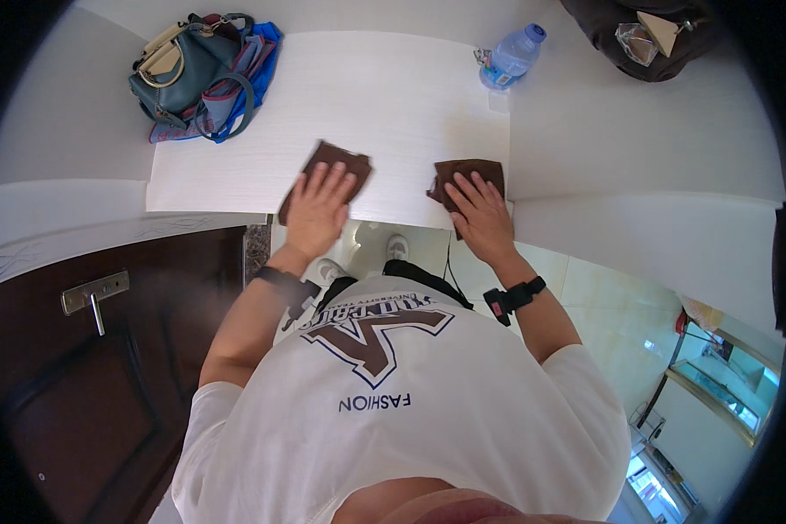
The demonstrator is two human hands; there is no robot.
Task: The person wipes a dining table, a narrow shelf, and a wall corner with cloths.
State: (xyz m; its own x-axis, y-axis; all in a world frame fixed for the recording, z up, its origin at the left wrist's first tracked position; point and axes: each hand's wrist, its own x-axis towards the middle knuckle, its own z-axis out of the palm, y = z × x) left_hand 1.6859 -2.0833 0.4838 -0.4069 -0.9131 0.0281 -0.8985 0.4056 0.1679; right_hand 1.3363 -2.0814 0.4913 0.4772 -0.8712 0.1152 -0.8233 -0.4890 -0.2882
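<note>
Two folded brown cloths lie on a white wood-grain surface in front of me. My left hand (316,213) rests flat, fingers somewhat spread, on the left cloth (331,156), which reaches the surface's front edge. On the right cloth (485,168), close to the right side wall, lies my right hand (483,213), palm down with the fingers slightly apart. Neither hand has its fingers curled round a cloth. A black band with a small device is strapped on each wrist. The palms and the middle of both cloths are hidden under the hands.
A teal handbag (190,72) and a blue bag (267,39) stand at the surface's back left. A plastic water bottle (514,56) stands back right beside some keys (480,56). A dark bag (655,62) hangs upper right. At lower left is a dark door (105,380).
</note>
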